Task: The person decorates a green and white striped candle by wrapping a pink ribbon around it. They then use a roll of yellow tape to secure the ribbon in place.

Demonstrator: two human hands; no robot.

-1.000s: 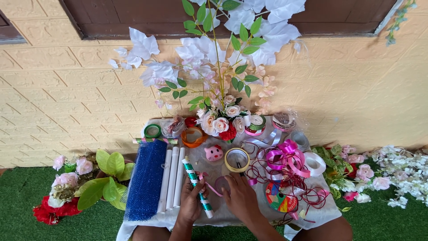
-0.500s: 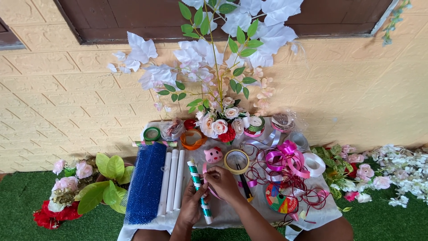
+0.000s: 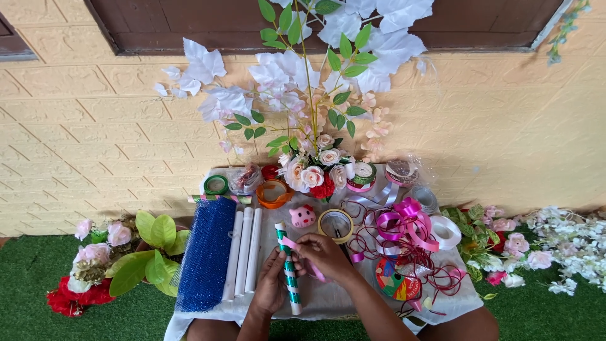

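Over a cloth-covered table (image 3: 328,302) set against a yellow wall, the left hand (image 3: 271,287) grips a green-and-white striped roll (image 3: 288,268) lying near the front edge, fingers wrapped around its lower half. The right hand (image 3: 323,252), which a second ago rested lower and further right, has risen to the roll's upper end and pinches a pink ribbon (image 3: 302,251) against it. Just left lie three white rolls (image 3: 245,252) and blue mesh (image 3: 206,252); a tape ring (image 3: 335,225) sits just beyond the right hand.
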